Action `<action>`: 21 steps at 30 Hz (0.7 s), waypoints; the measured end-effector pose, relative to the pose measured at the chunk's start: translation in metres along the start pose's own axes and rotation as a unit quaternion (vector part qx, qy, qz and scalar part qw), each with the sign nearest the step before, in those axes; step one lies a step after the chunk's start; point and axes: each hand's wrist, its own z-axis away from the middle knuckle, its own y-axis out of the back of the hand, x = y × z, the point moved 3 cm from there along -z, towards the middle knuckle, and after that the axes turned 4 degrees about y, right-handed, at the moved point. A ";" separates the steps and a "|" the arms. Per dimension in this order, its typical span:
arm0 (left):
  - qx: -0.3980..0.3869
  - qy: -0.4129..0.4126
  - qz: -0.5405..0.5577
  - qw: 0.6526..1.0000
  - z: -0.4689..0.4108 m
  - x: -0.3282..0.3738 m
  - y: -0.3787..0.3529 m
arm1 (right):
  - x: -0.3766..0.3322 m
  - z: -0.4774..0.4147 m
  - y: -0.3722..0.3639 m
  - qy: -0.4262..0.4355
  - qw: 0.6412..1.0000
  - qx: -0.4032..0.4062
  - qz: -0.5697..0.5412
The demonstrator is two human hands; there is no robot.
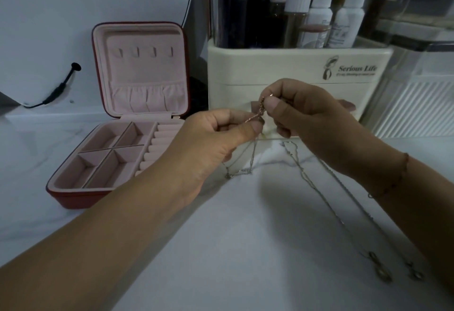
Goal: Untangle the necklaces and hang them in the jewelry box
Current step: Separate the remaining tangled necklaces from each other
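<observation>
Dim, cool, low-contrast indoor light. Soft-edged shadows spread on the white tabletop (pixel 245 249) beneath the left hand (pixel 208 143) and right hand (pixel 314 123). The fine necklaces (pixel 261 109) they pinch render faint and slightly smeared. Background bottles (pixel 319 15) look soft; wide-angle distortion bows the frame edges.

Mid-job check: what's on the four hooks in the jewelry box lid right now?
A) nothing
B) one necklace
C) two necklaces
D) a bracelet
A: all four hooks in the open lid of the jewelry box are bare; the left hand and right hand both pinch the tangled necklaces.
</observation>
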 end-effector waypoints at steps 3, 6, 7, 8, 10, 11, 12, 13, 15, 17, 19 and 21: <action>0.031 -0.003 0.018 0.999 -0.003 -0.001 0.004 | 0.004 -0.002 -0.003 -0.047 0.991 0.008 -0.126; 0.042 0.000 0.045 0.998 -0.006 -0.003 0.007 | 0.008 -0.003 -0.006 -0.099 0.949 0.008 -0.301; 0.038 0.001 0.055 0.998 -0.006 -0.003 0.007 | 0.007 -0.003 -0.006 -0.108 0.937 0.005 -0.331; 0.033 0.003 0.064 0.997 -0.006 -0.003 0.007 | 0.007 -0.003 -0.007 -0.114 0.930 0.002 -0.351; 0.022 0.010 0.088 0.996 -0.007 -0.003 0.006 | 0.008 -0.003 -0.008 -0.124 0.922 -0.005 -0.366; 0.014 0.017 0.103 0.994 -0.008 -0.002 0.006 | 0.008 -0.003 -0.008 -0.129 0.925 -0.007 -0.357; 0.005 0.024 0.120 0.992 -0.008 -0.002 0.006 | 0.009 -0.002 -0.008 -0.133 0.932 -0.009 -0.337; -0.005 0.031 0.141 0.990 -0.008 -0.001 0.007 | 0.010 -0.002 -0.008 -0.137 0.940 -0.012 -0.313; -0.021 0.042 0.192 0.980 -0.008 0.002 0.008 | 0.011 -0.001 -0.008 -0.143 0.953 -0.025 -0.267; -0.025 0.052 0.236 0.970 -0.007 0.006 0.011 | 0.012 0.001 -0.009 -0.146 0.960 -0.038 -0.236; -0.014 0.058 0.269 0.961 -0.008 0.009 0.015 | 0.014 0.002 -0.009 -0.148 0.966 -0.046 -0.207; 0.002 0.061 0.311 0.948 -0.009 0.012 0.021 | 0.017 0.002 -0.008 -0.150 0.972 -0.042 -0.178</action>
